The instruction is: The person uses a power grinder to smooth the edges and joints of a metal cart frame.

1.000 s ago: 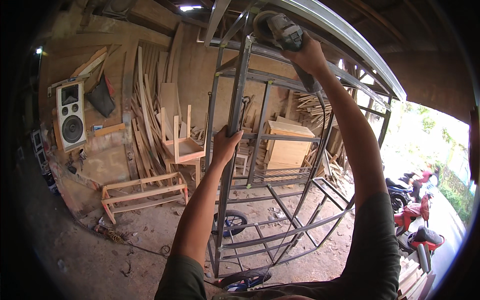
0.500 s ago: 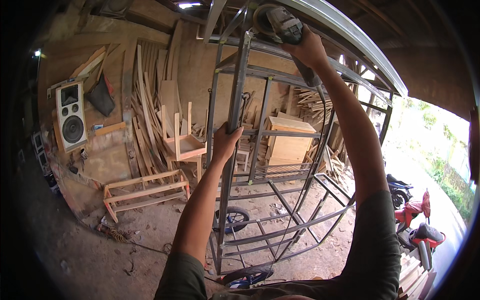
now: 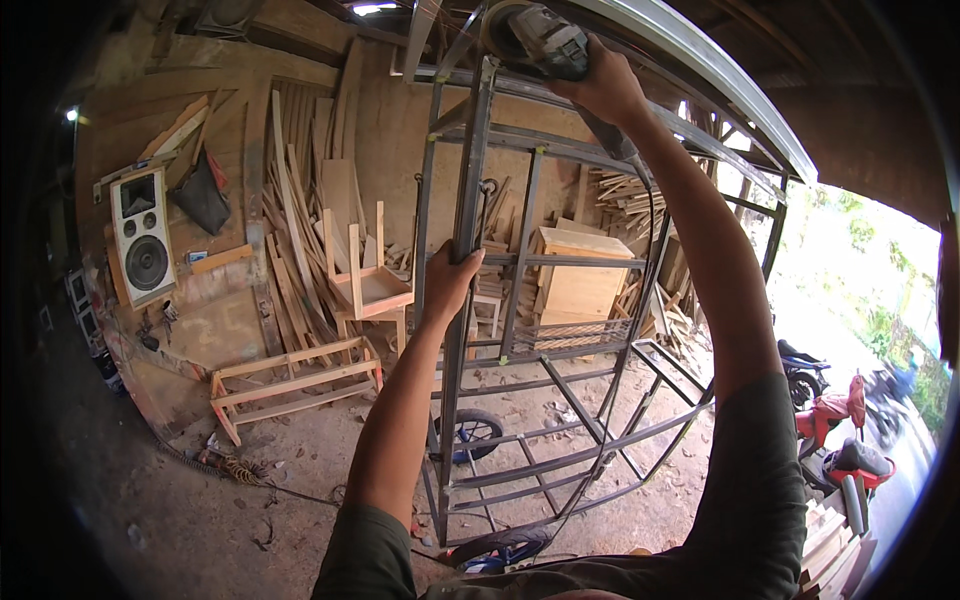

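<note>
Grinder [image 3: 553,42] now slightly higher and farther left than a second ago: just past 12 o'clock, near the top of the post [image 3: 470,180]. Disc contact unclear. Right hand [image 3: 610,85], 1 o'clock, clasps its body; left hand [image 3: 448,285], mid-view, grips the post as before. Faint painted figures on wall [image 3: 210,332], 9 o'clock. Frame [image 3: 580,262]: straight grey metal bars; curved rail [image 3: 560,462], 5 o'clock.
</note>
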A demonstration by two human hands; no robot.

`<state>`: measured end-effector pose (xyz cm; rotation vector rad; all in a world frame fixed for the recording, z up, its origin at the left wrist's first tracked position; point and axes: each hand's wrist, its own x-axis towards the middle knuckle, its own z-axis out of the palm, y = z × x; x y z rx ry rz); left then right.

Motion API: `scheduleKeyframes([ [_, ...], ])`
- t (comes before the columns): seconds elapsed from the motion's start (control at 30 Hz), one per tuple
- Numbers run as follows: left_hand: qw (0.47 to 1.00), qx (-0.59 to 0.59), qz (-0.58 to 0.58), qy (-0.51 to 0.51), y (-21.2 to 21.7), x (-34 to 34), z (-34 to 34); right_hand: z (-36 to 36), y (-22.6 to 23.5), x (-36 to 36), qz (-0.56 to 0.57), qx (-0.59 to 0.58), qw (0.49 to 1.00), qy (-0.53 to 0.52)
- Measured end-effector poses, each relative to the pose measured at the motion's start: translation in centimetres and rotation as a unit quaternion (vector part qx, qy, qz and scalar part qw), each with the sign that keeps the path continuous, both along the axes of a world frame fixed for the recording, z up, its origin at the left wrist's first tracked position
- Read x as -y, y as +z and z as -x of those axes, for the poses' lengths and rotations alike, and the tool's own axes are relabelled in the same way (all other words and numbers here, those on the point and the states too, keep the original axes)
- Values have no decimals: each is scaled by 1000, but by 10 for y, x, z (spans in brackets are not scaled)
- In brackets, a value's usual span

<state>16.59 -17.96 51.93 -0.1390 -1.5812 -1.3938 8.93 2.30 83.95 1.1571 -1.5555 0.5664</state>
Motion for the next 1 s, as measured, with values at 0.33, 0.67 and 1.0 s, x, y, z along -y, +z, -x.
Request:
scheduleKeyframes([
  [0.33, 1000, -5, -15, -25, 2, -5, -2, 55, -9, -69, 31, -2, 999, 10],
  [0.67, 999, -37, 15, 26, -6, 11, 18, 89, -16, -78, 50, 10, 996, 77],
  [1.0, 1000, -9, -17, -18, 5, -6, -3, 89, -16, -83, 63, 11, 997, 45],
])
